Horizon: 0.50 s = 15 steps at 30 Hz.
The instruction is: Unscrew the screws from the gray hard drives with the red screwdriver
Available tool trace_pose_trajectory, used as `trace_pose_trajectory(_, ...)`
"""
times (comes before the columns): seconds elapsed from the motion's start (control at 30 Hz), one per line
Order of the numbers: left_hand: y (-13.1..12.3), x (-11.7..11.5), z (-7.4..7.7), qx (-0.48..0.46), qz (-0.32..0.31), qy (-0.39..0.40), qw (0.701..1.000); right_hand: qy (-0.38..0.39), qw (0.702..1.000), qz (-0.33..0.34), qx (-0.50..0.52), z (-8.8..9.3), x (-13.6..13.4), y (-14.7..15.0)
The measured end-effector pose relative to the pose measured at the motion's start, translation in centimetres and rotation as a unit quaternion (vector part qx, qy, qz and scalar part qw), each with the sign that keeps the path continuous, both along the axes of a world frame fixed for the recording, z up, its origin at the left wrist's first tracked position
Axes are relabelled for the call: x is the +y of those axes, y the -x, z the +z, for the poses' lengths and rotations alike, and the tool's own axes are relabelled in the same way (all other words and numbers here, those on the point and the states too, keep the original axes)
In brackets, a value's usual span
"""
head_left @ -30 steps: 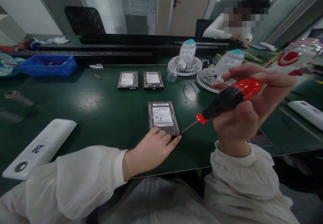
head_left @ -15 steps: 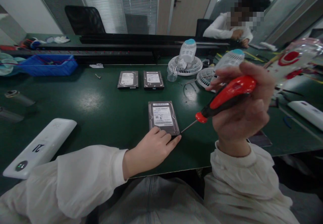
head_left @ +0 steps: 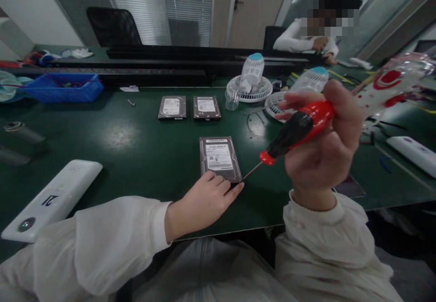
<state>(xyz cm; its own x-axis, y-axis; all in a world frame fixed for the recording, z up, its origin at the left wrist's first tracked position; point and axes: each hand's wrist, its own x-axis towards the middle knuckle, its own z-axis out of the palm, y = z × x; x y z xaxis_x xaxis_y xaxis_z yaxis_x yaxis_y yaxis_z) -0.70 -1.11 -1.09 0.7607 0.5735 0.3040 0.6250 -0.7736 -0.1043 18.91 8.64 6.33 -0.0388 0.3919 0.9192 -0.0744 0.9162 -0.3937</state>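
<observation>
A hard drive (head_left: 219, 156) lies label up on the green bench (head_left: 136, 156) in front of me. My left hand (head_left: 207, 200) rests on its near edge, fingers pressed together along the front right corner. My right hand (head_left: 323, 152) is closed round a red and black screwdriver (head_left: 293, 131), held tilted; its thin tip reaches down to the drive's front right corner beside my left fingertips.
Two more hard drives (head_left: 172, 107) (head_left: 206, 107) lie further back. Small white fans (head_left: 250, 81) (head_left: 299, 93) and a clear cup (head_left: 232, 99) stand at the back right. A white device (head_left: 51, 200) lies at the left, another (head_left: 413, 150) at the right. A blue bin (head_left: 64, 88) sits far left. Another person (head_left: 306, 38) works behind.
My right hand has turned the screwdriver handle in its fingers, and the handle has shifted slightly left. My left hand and the drive have stayed put.
</observation>
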Motion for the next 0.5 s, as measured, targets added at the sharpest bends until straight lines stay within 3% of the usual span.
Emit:
trace_pose_trajectory(0.13, 0.05, -0.02, -0.03, -0.006, -0.003, 0.001, 1.000, -0.039, 0.998, -0.030, -0.029, -0.05, 0.00, -0.11)
trace_pose_trajectory(0.33, 0.07, 0.02, -0.07, -0.008, -0.002, -0.002, 1.000, -0.090, 0.990, -0.100, 0.030, 0.10, 0.62, -0.03)
trace_pose_trajectory(0.5, 0.04, 0.03, -0.05, -0.007, -0.004, -0.004, 1.000, 0.000, 0.999, -0.033, 0.013, 0.07, 0.03, 0.18)
